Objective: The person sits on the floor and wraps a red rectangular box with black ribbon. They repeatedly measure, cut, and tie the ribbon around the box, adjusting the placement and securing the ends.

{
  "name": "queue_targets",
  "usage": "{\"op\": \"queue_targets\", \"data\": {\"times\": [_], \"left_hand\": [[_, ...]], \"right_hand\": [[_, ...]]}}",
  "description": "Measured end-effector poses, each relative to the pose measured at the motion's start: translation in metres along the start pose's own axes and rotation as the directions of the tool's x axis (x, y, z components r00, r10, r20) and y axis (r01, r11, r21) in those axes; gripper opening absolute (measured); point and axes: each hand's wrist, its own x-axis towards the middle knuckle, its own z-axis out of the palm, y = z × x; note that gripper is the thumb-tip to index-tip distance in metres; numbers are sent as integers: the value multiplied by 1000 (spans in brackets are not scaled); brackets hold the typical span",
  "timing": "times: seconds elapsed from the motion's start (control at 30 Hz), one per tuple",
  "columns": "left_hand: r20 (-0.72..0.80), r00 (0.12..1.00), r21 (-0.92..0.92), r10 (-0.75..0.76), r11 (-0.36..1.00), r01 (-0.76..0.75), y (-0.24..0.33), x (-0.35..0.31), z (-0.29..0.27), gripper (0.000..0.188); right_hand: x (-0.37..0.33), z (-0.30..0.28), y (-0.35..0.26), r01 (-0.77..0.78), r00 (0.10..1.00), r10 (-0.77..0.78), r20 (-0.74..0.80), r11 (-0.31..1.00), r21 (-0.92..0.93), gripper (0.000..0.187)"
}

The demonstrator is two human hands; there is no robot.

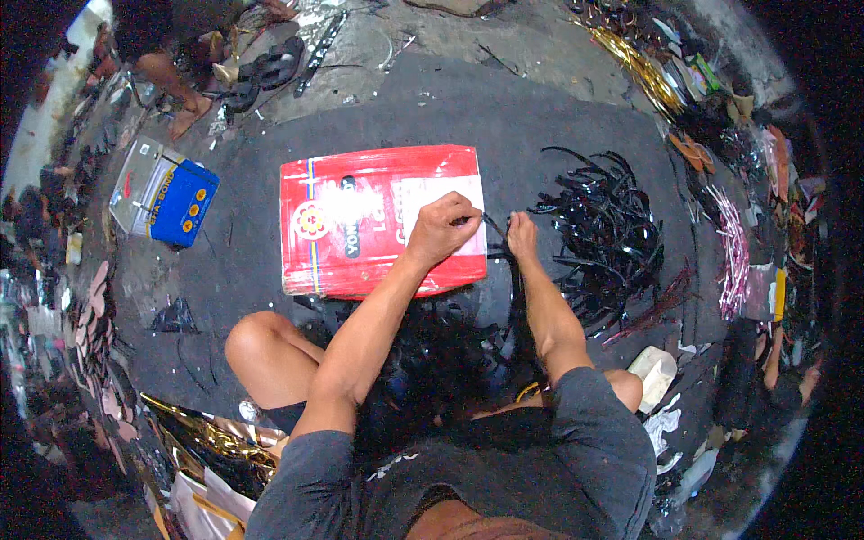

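Mat (517,117) — red box (373,220), black strips (607,234)

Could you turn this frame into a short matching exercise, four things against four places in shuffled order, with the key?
Things:
1. Red container
2. Thin dark strip
3. Blue-and-clear container
4. Heap of black strips

Places:
A. Right of the right hand
B. Left of the red container
C. Partly covered by the left hand in this view
D. In the gap between the hands

Pairs: 1-C, 2-D, 3-B, 4-A
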Motion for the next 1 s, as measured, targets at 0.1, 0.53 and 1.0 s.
{"op": "queue_targets", "data": {"times": [0.1,0.53,1.0], "left_hand": [[14,998,-44,-55,998,55,6,-3,2,5],[52,999,-7,1,1000,-1,1,-3,0,5],[345,886,483,310,750,-451,11,-9,-24,44]], "right_hand": [[-6,-3,6,-45,999,47,23,996,-77,40],[-7,-13,-10,-141,967,206,153,924,-354,37],[-18,-93,48,-340,917,398,20,806,-484,41]]}}
